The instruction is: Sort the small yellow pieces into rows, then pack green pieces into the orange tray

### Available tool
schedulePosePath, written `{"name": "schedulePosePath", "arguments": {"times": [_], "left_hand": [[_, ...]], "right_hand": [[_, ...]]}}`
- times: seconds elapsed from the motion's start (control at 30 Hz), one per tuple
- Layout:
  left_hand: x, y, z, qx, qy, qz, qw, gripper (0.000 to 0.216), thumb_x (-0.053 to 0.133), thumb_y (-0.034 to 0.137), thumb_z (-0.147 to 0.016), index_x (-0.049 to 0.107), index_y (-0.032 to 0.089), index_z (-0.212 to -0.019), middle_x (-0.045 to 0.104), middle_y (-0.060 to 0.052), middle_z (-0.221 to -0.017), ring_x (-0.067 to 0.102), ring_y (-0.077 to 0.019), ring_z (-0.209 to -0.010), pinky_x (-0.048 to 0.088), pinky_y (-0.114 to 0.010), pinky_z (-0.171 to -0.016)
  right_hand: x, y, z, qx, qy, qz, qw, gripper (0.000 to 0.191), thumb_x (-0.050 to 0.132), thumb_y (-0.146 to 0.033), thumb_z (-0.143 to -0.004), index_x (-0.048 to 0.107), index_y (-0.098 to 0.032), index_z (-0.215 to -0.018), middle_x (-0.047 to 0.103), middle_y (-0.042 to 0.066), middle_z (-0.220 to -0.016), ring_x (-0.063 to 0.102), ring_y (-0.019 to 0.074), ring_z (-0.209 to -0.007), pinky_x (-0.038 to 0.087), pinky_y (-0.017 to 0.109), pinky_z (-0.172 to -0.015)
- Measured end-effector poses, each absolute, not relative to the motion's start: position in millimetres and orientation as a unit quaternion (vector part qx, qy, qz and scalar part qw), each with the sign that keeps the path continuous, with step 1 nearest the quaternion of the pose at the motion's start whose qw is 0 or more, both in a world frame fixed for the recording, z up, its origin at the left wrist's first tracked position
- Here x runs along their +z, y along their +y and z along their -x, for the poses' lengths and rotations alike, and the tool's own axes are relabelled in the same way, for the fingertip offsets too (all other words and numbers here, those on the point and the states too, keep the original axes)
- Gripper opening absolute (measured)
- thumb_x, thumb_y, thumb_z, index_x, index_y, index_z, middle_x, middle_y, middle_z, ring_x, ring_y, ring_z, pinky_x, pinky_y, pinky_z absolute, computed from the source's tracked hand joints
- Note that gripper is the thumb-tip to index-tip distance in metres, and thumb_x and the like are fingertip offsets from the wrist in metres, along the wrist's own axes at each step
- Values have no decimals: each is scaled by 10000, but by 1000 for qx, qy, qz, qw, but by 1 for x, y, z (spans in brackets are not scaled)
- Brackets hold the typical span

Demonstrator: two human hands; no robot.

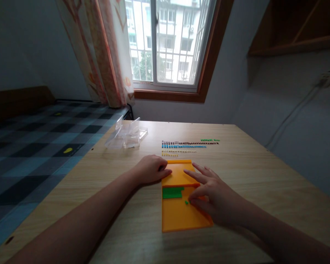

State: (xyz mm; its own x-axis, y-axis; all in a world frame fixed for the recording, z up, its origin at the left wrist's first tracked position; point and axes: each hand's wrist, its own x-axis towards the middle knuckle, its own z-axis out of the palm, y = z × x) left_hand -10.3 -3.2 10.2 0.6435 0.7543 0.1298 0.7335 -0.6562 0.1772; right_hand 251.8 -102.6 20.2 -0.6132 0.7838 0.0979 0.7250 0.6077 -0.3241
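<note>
An orange hinged box (187, 220) lies opened flat on the table in front of me. Its nearer half contains a block of green strips (172, 193) set against the upper left side, plus a small loose green piece (186, 202). My left hand (153, 169) is closed at the left edge of the farther half, fingers curled and thumb over the rim. Over the right side of the box is my right hand (209, 187), thumb and forefinger pinched together just right of the loose piece, other fingers stretched out. Whatever lies between those fingertips is too small to make out.
Behind the box, small pieces lie in rows: yellow pieces (169, 154), blue pieces (181, 146), dark brown pieces (189, 143) and green pieces (209, 140). Clear plastic cases (128, 135) stand at the table's back left. A bed (44, 135) adjoins on the left.
</note>
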Motion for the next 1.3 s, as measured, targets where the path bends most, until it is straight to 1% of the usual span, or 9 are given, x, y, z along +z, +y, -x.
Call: {"name": "schedulePosePath", "arguments": {"times": [0.1, 0.2, 0.33, 0.5, 0.6, 0.83, 0.97, 1.1, 1.3], "left_hand": [[10, -3, 10, 95, 411, -905, 57, 375, 581, 467, -884, 599, 192, -629, 623, -11, -623, 489, -145, -572, 279, -273, -562], [11, -3, 10, 97, 412, -904, 58, 373, 582, 463, -885, 595, 192, -630, 618, -12, -623, 496, -148, -580, 285, -274, -565], [11, -4, 10, 98, 409, -905, 56, 371, 574, 456, -890, 588, 192, -629, 610, -14, -621, 496, -149, -579, 288, -275, -564], [12, -5, 10, 96, 410, -905, 59, 367, 576, 455, -888, 592, 194, -629, 627, -18, -632, 506, -154, -582, 291, -276, -565], [13, -5, 10, 96, 412, -904, 57, 363, 580, 453, -885, 595, 193, -633, 633, -21, -639, 516, -157, -592, 291, -276, -564], [15, -7, 9, 94, 413, -903, 66, 362, 582, 442, -887, 590, 188, -629, 615, -18, -624, 493, -146, -571, 278, -272, -555], [13, -5, 10, 100, 411, -904, 62, 364, 589, 447, -885, 591, 188, -629, 617, -15, -628, 498, -146, -579, 285, -273, -558], [13, -5, 10, 99, 409, -905, 62, 362, 584, 450, -885, 600, 189, -635, 618, -15, -635, 501, -147, -581, 300, -278, -561], [14, -6, 9, 98, 407, -906, 59, 364, 585, 446, -886, 600, 190, -627, 626, -20, -636, 516, -154, -588, 301, -282, -561]], "right_hand": [[20, -103, -251, 121, -886, 432, 116, 218, 640, -224, -898, 808, -359, -933, 464, -16, -1561, 233, 390, -1519, 212, 713, -1155], [18, -103, -250, 116, -887, 428, 128, 218, 655, -215, -883, 805, -365, -935, 463, -22, -1562, 234, 390, -1518, 207, 719, -1152], [16, -104, -250, 106, -888, 423, 144, 270, 663, -162, -857, 799, -376, -949, 457, -30, -1566, 244, 383, -1517, 216, 720, -1148], [15, -103, -251, 104, -891, 416, 151, 208, 672, -192, -868, 803, -348, -914, 481, -9, -1550, 249, 387, -1514, 233, 721, -1145], [15, -103, -253, 103, -889, 418, 158, 204, 673, -184, -866, 800, -336, -913, 470, -6, -1557, 249, 376, -1516, 235, 716, -1150], [17, -104, -257, 123, -897, 405, 128, 344, 622, -105, -830, 797, -372, -958, 373, -40, -1615, 186, 374, -1535, 192, 737, -1152], [17, -104, -257, 114, -901, 403, 115, 409, 604, -83, -805, 791, -391, -998, 360, -50, -1621, 172, 384, -1536, 172, 758, -1143], [17, -105, -254, 92, -901, 406, 124, 408, 603, -94, -823, 785, -387, -1041, 384, -29, -1610, 198, 388, -1528, 169, 763, -1142], [16, -105, -249, 84, -896, 414, 140, 318, 596, -187, -916, 780, -390, -1077, 445, 4, -1576, 247, 381, -1515, 210, 739, -1147]]}}
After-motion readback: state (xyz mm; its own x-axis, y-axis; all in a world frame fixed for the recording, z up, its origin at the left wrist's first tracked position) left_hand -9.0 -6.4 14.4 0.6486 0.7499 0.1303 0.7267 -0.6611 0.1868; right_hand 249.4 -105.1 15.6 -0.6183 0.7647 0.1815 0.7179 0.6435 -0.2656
